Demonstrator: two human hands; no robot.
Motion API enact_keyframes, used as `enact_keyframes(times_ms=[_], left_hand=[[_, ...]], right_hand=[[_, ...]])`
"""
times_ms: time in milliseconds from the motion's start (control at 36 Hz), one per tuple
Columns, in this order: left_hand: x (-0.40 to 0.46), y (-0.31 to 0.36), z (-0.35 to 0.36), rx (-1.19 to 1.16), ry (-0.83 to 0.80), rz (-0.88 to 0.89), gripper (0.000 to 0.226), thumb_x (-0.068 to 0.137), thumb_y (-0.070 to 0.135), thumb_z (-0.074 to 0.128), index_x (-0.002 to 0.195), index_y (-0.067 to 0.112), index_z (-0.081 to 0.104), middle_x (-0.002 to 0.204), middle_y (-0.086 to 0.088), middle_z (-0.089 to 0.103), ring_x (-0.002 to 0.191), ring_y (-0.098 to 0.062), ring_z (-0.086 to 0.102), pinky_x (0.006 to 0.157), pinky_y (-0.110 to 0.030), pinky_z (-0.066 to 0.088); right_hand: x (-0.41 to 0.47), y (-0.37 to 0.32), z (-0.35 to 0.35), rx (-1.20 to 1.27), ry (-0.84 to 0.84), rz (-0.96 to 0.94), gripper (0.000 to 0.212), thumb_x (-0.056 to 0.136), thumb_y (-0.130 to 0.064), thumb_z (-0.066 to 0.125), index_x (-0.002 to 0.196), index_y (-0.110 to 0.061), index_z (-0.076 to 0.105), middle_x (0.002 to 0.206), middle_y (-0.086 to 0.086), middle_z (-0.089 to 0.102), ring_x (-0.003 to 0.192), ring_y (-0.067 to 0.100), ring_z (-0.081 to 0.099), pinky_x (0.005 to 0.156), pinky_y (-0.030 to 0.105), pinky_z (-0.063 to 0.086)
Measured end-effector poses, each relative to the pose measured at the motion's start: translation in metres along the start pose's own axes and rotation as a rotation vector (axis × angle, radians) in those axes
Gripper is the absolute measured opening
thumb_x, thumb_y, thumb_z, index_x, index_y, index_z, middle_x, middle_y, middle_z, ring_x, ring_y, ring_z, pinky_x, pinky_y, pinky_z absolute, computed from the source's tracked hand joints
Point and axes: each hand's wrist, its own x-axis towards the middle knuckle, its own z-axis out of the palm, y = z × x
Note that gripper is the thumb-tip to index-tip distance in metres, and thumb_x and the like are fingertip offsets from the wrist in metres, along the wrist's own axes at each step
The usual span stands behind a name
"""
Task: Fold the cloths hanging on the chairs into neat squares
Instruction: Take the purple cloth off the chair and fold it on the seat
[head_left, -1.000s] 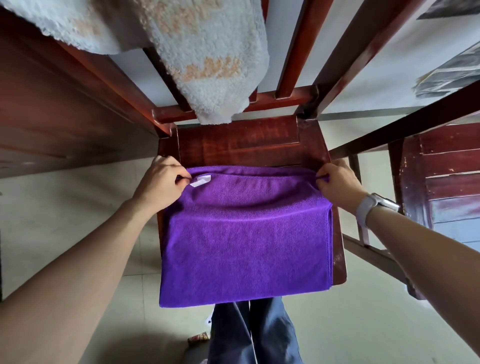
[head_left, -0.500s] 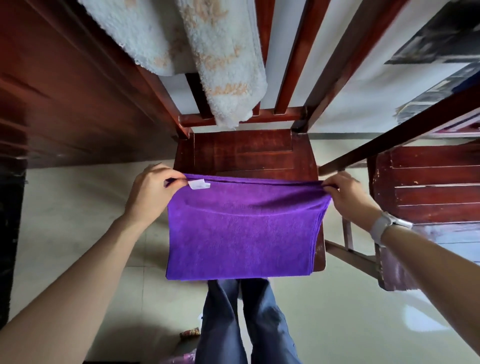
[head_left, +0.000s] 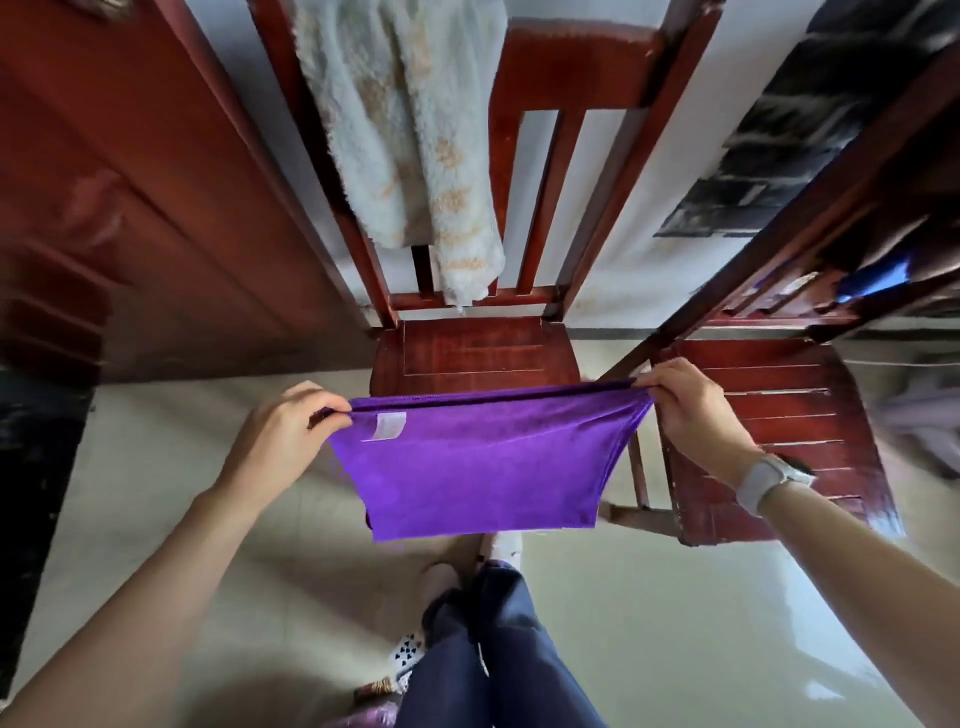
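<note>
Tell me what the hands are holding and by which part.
The purple cloth: left hand and right hand each pinch a top corner, stretching the upper edge taut.

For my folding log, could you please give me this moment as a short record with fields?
cloth in hand: purple microfibre cloth, folded, white tag near its left top corner
left hand: pinches the left top corner
right hand: pinches the right top corner; pale wristwatch on the wrist
cloth position: held in the air, hanging in front of the red-brown wooden chair
still hanging: fluffy white towel with orange pattern, over the chair back
</note>
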Motion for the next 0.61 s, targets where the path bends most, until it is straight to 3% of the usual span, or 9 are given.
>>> enact_keyframes(times_ms=[167, 278, 333, 417, 500, 556, 611], left_hand=[[-0.007, 0.023, -0.038, 0.022, 0.008, 0.186, 0.015, 0.075, -0.003, 0.069, 0.085, 0.008, 0.07, 0.086, -0.004, 0.064, 0.081, -0.007, 0.049, 0.075, -0.021, 0.038], [-0.005, 0.051, -0.067, -0.024, 0.052, 0.235, 0.009, 0.072, 0.015, 0.069, 0.077, 0.007, 0.07, 0.078, -0.004, 0.064, 0.076, -0.008, 0.05, 0.072, -0.024, 0.039], [-0.003, 0.064, -0.083, -0.061, 0.085, 0.251, 0.011, 0.071, 0.019, 0.068, 0.074, 0.008, 0.069, 0.075, 0.0, 0.063, 0.074, -0.006, 0.051, 0.07, -0.02, 0.039], [0.001, 0.081, -0.104, -0.16, 0.153, 0.239, 0.008, 0.07, 0.01, 0.076, 0.071, 0.013, 0.068, 0.074, 0.014, 0.061, 0.07, -0.001, 0.053, 0.067, -0.008, 0.037], [0.007, 0.099, -0.126, -0.275, 0.215, 0.171, 0.025, 0.069, 0.008, 0.077, 0.066, 0.028, 0.063, 0.08, 0.029, 0.063, 0.068, 0.006, 0.055, 0.066, -0.009, 0.039], [0.011, 0.114, -0.14, -0.334, 0.242, 0.12, 0.027, 0.07, 0.01, 0.076, 0.065, 0.032, 0.061, 0.075, 0.03, 0.063, 0.064, 0.007, 0.054, 0.062, -0.006, 0.038], [0.014, 0.13, -0.153, -0.382, 0.265, 0.096, 0.023, 0.072, 0.011, 0.075, 0.064, 0.028, 0.062, 0.068, 0.028, 0.063, 0.058, 0.006, 0.052, 0.057, -0.006, 0.036]], right_hand=[[-0.014, -0.026, -0.052, -0.219, -0.011, -0.148, 0.026, 0.073, 0.02, 0.055, 0.091, 0.006, 0.068, 0.094, 0.022, 0.063, 0.08, 0.04, 0.063, 0.077, 0.049, 0.054], [-0.02, -0.037, -0.081, -0.283, 0.058, -0.19, 0.03, 0.066, 0.025, 0.056, 0.088, 0.009, 0.067, 0.091, 0.025, 0.063, 0.077, 0.041, 0.064, 0.076, 0.047, 0.054], [-0.022, -0.041, -0.094, -0.244, 0.124, -0.161, 0.023, 0.074, 0.021, 0.054, 0.089, 0.01, 0.066, 0.093, 0.025, 0.062, 0.082, 0.04, 0.063, 0.08, 0.041, 0.052], [-0.021, -0.049, -0.113, -0.104, 0.228, -0.073, 0.018, 0.081, 0.013, 0.053, 0.091, 0.005, 0.066, 0.092, 0.017, 0.061, 0.085, 0.031, 0.061, 0.082, 0.02, 0.044], [-0.016, -0.066, -0.136, 0.088, 0.27, 0.049, 0.02, 0.086, 0.008, 0.05, 0.093, -0.002, 0.066, 0.091, 0.01, 0.057, 0.075, -0.004, 0.058, 0.073, 0.004, 0.042], [-0.011, -0.079, -0.151, 0.231, 0.291, 0.126, 0.023, 0.088, 0.006, 0.048, 0.092, -0.009, 0.065, 0.088, 0.012, 0.058, 0.064, -0.008, 0.058, 0.059, 0.001, 0.042], [-0.005, -0.086, -0.166, 0.332, 0.315, 0.145, 0.028, 0.089, 0.003, 0.046, 0.084, -0.019, 0.062, 0.081, 0.011, 0.06, 0.056, -0.001, 0.059, 0.051, 0.006, 0.044]])
